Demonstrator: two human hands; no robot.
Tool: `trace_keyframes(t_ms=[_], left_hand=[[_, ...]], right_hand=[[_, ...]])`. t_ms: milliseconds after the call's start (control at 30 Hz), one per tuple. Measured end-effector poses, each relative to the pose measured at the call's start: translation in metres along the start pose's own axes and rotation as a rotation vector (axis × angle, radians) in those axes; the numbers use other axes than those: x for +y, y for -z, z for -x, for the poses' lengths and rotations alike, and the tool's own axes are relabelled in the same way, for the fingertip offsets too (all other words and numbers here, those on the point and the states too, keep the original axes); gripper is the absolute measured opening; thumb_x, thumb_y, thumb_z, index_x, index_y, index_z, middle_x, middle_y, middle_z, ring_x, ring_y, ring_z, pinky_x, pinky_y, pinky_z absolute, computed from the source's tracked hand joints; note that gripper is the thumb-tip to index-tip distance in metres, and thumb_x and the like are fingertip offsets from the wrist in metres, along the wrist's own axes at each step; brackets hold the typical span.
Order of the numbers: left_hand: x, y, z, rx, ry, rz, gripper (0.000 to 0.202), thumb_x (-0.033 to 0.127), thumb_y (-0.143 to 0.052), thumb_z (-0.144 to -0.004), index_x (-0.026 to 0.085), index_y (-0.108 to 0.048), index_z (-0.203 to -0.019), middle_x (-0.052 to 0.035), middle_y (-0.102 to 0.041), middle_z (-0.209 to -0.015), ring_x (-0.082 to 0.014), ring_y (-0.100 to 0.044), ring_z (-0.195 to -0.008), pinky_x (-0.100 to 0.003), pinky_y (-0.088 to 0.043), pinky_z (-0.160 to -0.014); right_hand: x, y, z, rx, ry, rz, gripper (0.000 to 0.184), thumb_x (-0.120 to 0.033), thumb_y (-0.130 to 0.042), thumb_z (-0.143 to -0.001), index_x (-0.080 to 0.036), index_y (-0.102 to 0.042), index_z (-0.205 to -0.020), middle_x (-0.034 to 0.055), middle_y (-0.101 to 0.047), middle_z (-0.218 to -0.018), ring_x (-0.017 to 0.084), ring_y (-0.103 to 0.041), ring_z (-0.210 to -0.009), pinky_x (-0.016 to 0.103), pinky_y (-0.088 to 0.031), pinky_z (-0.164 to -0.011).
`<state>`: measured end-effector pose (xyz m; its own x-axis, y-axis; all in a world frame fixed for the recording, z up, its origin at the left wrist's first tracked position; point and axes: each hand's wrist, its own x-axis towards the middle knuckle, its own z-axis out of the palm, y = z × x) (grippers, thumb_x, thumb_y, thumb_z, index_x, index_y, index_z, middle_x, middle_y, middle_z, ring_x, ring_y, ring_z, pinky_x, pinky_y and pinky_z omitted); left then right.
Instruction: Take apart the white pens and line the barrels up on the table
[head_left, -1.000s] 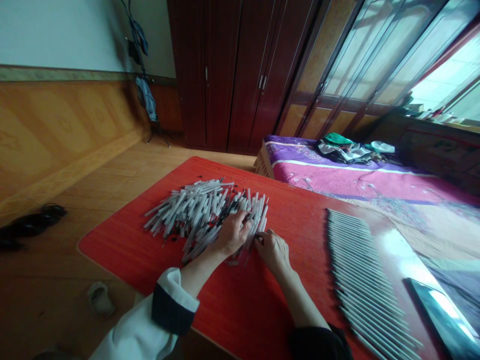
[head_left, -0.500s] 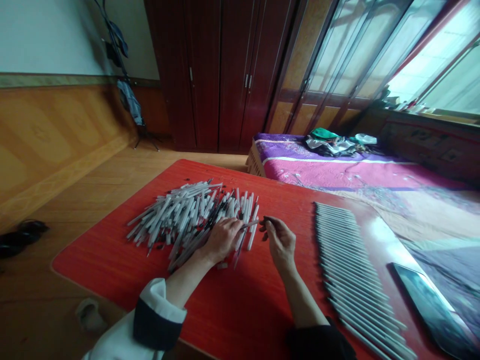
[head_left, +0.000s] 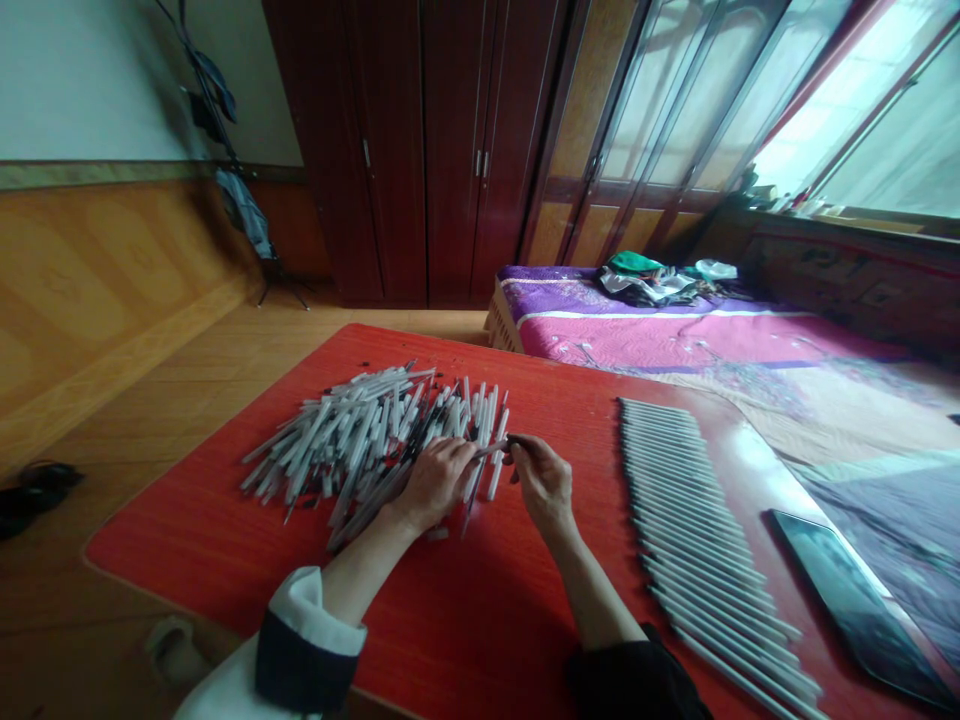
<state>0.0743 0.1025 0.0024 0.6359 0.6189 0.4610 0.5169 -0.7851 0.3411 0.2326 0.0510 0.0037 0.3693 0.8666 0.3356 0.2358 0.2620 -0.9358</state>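
My left hand (head_left: 436, 482) is closed around a thin grey-white tube (head_left: 491, 449) that looks like a pen barrel, its end pointing right. My right hand (head_left: 544, 482) pinches a small black cap (head_left: 512, 441) at that end. Whether the cap is seated on the tube is too small to tell. Under and beyond my left hand lies a loose pile of similar tubes (head_left: 352, 425), mixed with dark thin pieces. To the right of my right hand, capped tubes (head_left: 686, 510) lie side by side in a neat row, their black ends facing left.
Everything lies on a red table (head_left: 480, 620). A phone (head_left: 847, 595) rests near its right edge. Past the table stands a bed (head_left: 600, 335) with clothes (head_left: 656, 278) on it. A dark wardrobe (head_left: 420, 150) and a coat stand (head_left: 217, 120) are at the back.
My right hand has closed the gap to the tube's end, bringing the black cap to it. My left hand still grips the tube. The whole view has shifted slightly.
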Motion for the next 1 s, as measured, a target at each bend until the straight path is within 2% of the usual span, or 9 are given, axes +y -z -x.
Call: trace_keyframes(t_ms=[233, 567, 767, 867, 1000], left_hand=[[-0.0028, 0.0015, 0.0004, 0.01, -0.011, -0.04, 0.016, 0.023, -0.042, -0.09, 0.018, -0.055, -0.096, -0.0034, -0.061, -0.087, -0.0184, -0.056, -0.085, -0.034, -0.042, -0.079], [-0.0041, 0.0073, -0.0002, 0.01, -0.033, -0.112, 0.017, 0.021, -0.043, -0.089, 0.02, -0.057, -0.1, -0.0031, -0.061, -0.086, -0.0184, -0.055, -0.085, -0.034, -0.041, -0.078], [-0.0036, 0.0075, -0.0005, 0.018, -0.035, -0.128, 0.018, 0.019, -0.043, -0.089, 0.019, -0.058, -0.099, -0.0037, -0.061, -0.084, -0.0184, -0.056, -0.084, -0.033, -0.041, -0.077], [-0.0028, 0.008, -0.0012, 0.019, -0.028, -0.087, 0.018, 0.019, -0.043, -0.089, 0.019, -0.058, -0.098, -0.004, -0.061, -0.085, -0.0182, -0.056, -0.085, -0.033, -0.042, -0.078], [-0.0012, 0.0072, -0.0023, 0.05, 0.041, 0.079, 0.016, 0.021, -0.046, -0.088, 0.018, -0.058, -0.097, -0.0045, -0.061, -0.09, -0.0167, -0.057, -0.087, -0.03, -0.044, -0.08]], right_hand=[[0.0001, 0.0026, 0.0001, -0.011, 0.052, 0.105, 0.024, -0.034, -0.052, -0.082, -0.016, -0.064, -0.093, 0.0031, -0.064, -0.068, 0.012, -0.058, -0.055, 0.023, -0.047, -0.047], [-0.0015, 0.0026, -0.0001, -0.018, 0.036, 0.156, 0.025, -0.035, -0.052, -0.082, -0.017, -0.065, -0.092, 0.0035, -0.065, -0.068, 0.013, -0.059, -0.056, 0.024, -0.049, -0.049], [0.0026, 0.0028, 0.0, -0.033, 0.044, 0.165, 0.024, -0.035, -0.051, -0.083, -0.017, -0.065, -0.092, 0.0052, -0.066, -0.073, 0.016, -0.062, -0.064, 0.025, -0.05, -0.051], [0.0032, 0.0045, -0.0009, -0.049, 0.05, 0.19, 0.025, -0.035, -0.05, -0.083, -0.017, -0.065, -0.092, 0.0053, -0.067, -0.074, 0.016, -0.063, -0.065, 0.026, -0.051, -0.054], [0.0025, 0.0073, -0.0028, -0.048, 0.065, 0.23, 0.026, -0.035, -0.051, -0.083, -0.017, -0.066, -0.094, 0.0054, -0.067, -0.074, 0.016, -0.062, -0.063, 0.026, -0.051, -0.053]])
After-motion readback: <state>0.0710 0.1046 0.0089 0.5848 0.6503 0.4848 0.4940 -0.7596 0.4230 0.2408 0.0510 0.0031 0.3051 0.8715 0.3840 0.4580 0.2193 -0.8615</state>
